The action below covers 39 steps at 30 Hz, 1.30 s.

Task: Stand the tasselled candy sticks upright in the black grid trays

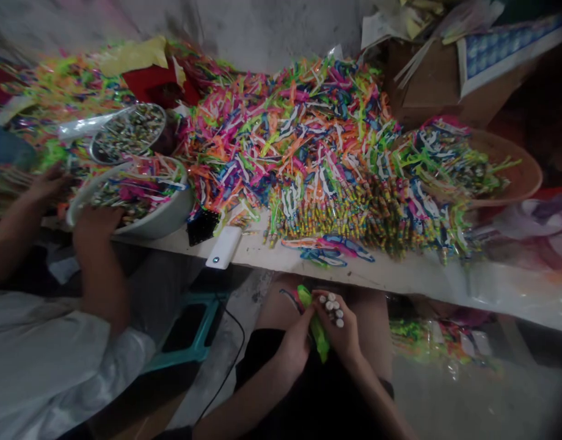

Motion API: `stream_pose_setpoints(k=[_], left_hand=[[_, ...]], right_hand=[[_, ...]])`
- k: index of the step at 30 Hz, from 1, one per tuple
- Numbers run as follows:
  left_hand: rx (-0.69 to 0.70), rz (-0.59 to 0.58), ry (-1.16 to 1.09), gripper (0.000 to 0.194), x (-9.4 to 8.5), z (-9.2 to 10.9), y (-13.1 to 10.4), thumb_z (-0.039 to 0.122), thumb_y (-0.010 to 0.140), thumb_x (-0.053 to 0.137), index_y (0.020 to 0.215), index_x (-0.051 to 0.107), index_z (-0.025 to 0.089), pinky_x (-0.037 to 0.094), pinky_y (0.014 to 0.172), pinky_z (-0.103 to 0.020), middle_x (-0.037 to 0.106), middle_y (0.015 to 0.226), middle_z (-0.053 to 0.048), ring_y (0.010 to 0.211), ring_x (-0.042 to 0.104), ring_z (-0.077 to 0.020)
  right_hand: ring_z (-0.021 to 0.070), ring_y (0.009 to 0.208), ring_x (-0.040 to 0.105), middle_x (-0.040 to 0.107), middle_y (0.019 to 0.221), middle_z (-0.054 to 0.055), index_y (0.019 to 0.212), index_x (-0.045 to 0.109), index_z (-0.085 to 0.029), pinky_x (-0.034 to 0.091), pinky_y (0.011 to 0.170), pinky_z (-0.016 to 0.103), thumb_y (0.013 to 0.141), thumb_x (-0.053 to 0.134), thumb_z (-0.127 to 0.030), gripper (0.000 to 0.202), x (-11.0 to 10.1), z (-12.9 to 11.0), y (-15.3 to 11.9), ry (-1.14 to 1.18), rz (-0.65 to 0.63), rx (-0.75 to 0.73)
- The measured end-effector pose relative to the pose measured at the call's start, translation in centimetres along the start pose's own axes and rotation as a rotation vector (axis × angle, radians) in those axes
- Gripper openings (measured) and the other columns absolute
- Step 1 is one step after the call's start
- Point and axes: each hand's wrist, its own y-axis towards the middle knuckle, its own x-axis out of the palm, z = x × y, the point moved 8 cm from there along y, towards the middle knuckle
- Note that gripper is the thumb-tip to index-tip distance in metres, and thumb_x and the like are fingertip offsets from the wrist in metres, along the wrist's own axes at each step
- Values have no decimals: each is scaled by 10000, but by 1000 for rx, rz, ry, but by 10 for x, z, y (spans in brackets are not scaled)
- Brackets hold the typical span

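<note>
Above my lap, both hands meet just below the table edge. My right hand (345,335) is closed around a small bundle of thin sticks (331,304) with round whitish ends that face up. My left hand (295,342) pinches a bright green strip (318,335) against the bundle; the strip hangs down between my hands. A little pink and blue material shows beside my left fingers, too blurred to make out. On the table ahead lies a row of yellow-patterned thin sticks (327,211) with coloured strips attached.
A big heap of coloured strips (281,122) covers the table's back. A white power bank (224,247) lies near the front edge (281,260). To the left, a co-worker's hands (95,223) are at a white basin (166,214). An orange basin (514,165) stands right, before a cardboard box (427,79).
</note>
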Motion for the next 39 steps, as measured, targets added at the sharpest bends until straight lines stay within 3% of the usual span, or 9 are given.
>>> stream_pose_setpoints(k=[4,7,11,17,22,26,31,35,39], left_hand=[[392,154,381,242,-6,63,8,283,679,723,876,648,164,488,788,-279,710,806,-37,840,659,-205],[600,118,694,171,9,90,8,275,685,698,808,661,163,458,818,-250,705,827,-38,851,648,-189],[451,-231,1026,164,33,44,-2,313,744,633,821,659,171,456,688,-219,685,761,-21,717,628,-163],[293,-575,1157,140,35,-19,-44,305,791,573,793,604,168,424,677,-208,613,780,-17,710,571,-146],[274,-610,1210,147,31,-28,-42,312,787,574,773,589,166,415,642,-198,595,758,-9,684,540,-133],[139,-449,1366,178,14,-47,17,295,816,520,897,620,172,450,662,-202,659,796,-13,721,616,-145],[92,-279,1605,317,4,-72,84,114,712,558,1022,623,131,455,800,-276,673,981,-99,928,634,-224],[74,-281,1758,486,3,-92,92,61,680,568,1156,569,159,425,901,-273,593,1207,-103,1073,582,-211],[58,-256,1876,438,-2,-97,90,101,737,531,1170,563,155,425,911,-291,583,1221,-113,1093,576,-221]], right_hand=[[186,766,616,666,818,46,838,601,-192,494,721,279,782,597,-467,280,-27,17,14,96,107,168],[167,628,584,626,652,13,714,583,-182,478,622,263,686,673,-512,343,-16,32,-2,201,-91,317],[149,585,587,630,631,9,695,608,-159,473,591,258,676,694,-439,293,35,41,-73,436,-556,557],[242,873,635,674,895,33,1037,608,-209,491,797,362,589,705,-238,459,46,58,-132,562,-494,650],[230,909,588,624,955,24,1026,572,-225,461,831,349,539,714,-237,508,47,59,-139,512,-486,539],[109,598,444,468,665,-53,784,499,-210,411,602,233,608,701,-320,290,47,68,-135,533,-411,558],[93,605,359,422,664,-52,738,448,-202,342,584,211,620,727,-392,358,42,76,-135,545,-383,545],[98,612,344,402,677,-50,789,462,-205,343,610,227,579,741,-493,453,33,90,-139,570,-276,617],[105,616,337,387,675,-49,781,454,-209,335,600,227,600,713,-473,412,37,88,-132,566,-328,582]])
